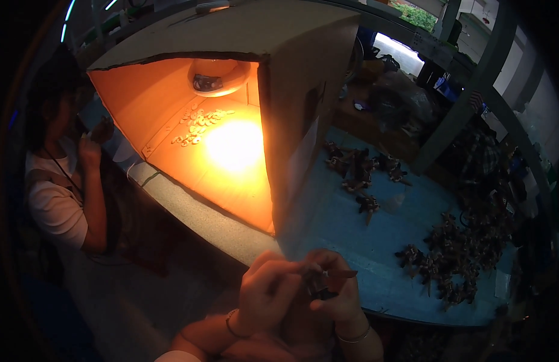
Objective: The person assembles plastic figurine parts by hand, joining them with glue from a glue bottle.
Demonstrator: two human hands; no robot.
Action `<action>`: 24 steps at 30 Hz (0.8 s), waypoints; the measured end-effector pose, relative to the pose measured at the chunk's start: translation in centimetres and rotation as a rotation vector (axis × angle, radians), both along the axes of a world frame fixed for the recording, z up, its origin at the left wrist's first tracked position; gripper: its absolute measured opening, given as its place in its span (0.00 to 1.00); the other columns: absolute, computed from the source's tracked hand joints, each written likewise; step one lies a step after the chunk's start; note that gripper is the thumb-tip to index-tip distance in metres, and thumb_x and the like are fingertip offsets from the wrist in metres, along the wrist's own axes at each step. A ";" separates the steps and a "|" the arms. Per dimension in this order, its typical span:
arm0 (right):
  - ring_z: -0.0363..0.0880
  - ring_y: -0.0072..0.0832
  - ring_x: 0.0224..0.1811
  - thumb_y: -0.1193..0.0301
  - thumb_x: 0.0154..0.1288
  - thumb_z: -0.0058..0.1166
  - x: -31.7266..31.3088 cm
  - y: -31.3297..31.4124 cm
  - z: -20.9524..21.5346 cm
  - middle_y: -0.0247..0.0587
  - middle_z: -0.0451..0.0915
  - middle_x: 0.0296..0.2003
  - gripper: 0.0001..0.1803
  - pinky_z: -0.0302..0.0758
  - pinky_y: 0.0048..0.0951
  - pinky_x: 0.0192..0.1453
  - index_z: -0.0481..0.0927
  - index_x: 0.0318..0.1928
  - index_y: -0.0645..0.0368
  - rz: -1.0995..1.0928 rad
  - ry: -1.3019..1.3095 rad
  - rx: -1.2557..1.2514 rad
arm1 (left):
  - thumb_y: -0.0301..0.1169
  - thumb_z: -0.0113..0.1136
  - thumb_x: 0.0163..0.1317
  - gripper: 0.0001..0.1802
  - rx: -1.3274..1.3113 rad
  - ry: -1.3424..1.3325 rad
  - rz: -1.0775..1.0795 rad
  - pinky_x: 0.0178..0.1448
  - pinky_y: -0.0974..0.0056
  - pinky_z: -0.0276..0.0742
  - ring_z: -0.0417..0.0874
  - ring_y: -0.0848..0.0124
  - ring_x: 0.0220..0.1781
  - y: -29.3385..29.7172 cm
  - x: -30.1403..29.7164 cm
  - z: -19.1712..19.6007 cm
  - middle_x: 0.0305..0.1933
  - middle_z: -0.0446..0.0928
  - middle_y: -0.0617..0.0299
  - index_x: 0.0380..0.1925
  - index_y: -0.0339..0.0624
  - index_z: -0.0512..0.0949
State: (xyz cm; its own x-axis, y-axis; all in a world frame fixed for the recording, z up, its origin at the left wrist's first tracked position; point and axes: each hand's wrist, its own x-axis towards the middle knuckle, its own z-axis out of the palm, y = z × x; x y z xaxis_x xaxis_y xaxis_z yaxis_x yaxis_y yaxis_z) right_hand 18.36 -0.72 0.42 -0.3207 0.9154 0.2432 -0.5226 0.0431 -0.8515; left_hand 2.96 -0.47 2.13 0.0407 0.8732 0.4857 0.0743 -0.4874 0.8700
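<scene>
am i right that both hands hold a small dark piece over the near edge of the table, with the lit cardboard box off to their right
Not quite. The head view shows the lit cardboard box up and to the left of the hands, not right. The rest holds: the left hand and right hand hold a small dark piece over the near edge of the blue table.

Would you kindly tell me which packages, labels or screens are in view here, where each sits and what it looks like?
Cardboard box: on the blue table, lying on its side, brown, orange-lit inside.
Label: on the box's right outer wall, pale, rectangular.
Screens: none visible.
</scene>
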 end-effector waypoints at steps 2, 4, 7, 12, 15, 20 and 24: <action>0.65 0.27 0.56 0.75 0.39 0.71 -0.2 -0.1 -0.5 0.37 0.64 0.51 0.39 0.66 0.28 0.58 0.63 0.53 0.60 -0.038 0.041 -0.052 | 0.18 0.56 0.50 0.12 -0.043 0.016 -0.014 0.28 0.71 0.69 0.72 0.73 0.24 -0.3 0.0 0.6 0.29 0.72 0.59 0.37 0.36 0.76; 0.65 0.27 0.56 0.74 0.40 0.71 -0.4 -0.2 -0.3 0.38 0.64 0.52 0.39 0.67 0.28 0.57 0.63 0.53 0.60 -0.026 0.058 -0.079 | 0.18 0.56 0.50 0.12 -0.044 -0.023 0.001 0.28 0.71 0.69 0.72 0.73 0.24 -0.3 0.3 0.1 0.29 0.71 0.58 0.37 0.36 0.76; 0.67 0.27 0.55 0.73 0.40 0.71 -0.7 -0.3 -0.8 0.38 0.64 0.52 0.39 0.68 0.28 0.56 0.63 0.53 0.60 -0.049 0.087 -0.098 | 0.17 0.54 0.50 0.13 -0.039 -0.041 0.001 0.28 0.70 0.69 0.72 0.73 0.24 -0.1 0.4 -0.3 0.29 0.71 0.58 0.38 0.35 0.76; 0.67 0.27 0.54 0.72 0.42 0.71 -1.3 0.0 -0.9 0.38 0.65 0.51 0.37 0.69 0.28 0.55 0.64 0.53 0.60 -0.107 0.087 -0.100 | 0.17 0.54 0.50 0.14 -0.074 -0.018 -0.025 0.28 0.70 0.68 0.71 0.74 0.24 0.3 0.2 -0.3 0.29 0.70 0.58 0.39 0.35 0.75; 0.67 0.26 0.54 0.72 0.43 0.70 -1.4 0.0 -0.6 0.38 0.65 0.51 0.36 0.70 0.28 0.54 0.64 0.52 0.60 -0.119 0.103 -0.097 | 0.18 0.54 0.49 0.15 -0.117 -0.045 -0.022 0.27 0.71 0.68 0.71 0.74 0.23 0.3 0.2 -0.4 0.30 0.69 0.57 0.40 0.35 0.75; 0.71 0.25 0.50 0.69 0.45 0.70 -2.1 0.5 -0.4 0.38 0.68 0.49 0.35 0.71 0.26 0.52 0.64 0.52 0.59 -0.181 0.046 -0.127 | 0.22 0.54 0.55 0.18 -0.036 0.004 -0.132 0.23 0.80 0.61 0.66 0.86 0.20 0.8 -0.8 -0.7 0.38 0.64 0.61 0.48 0.31 0.69; 0.71 0.27 0.49 0.67 0.43 0.71 -3.0 0.0 0.1 0.39 0.70 0.46 0.36 0.71 0.26 0.51 0.64 0.51 0.60 -0.202 0.094 -0.126 | 0.40 0.65 0.52 0.31 0.016 -0.041 -0.145 0.23 0.79 0.58 0.60 0.86 0.18 -0.1 -1.0 -0.7 0.39 0.63 0.62 0.52 0.34 0.68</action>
State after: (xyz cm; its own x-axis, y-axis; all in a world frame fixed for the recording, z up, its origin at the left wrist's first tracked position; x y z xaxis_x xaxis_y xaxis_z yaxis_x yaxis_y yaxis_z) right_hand 15.39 -0.68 0.56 -0.1095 0.9837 0.1428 -0.5911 0.0511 -0.8050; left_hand 1.96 -0.54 1.46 0.1461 0.8517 0.5033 -0.0334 -0.5042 0.8630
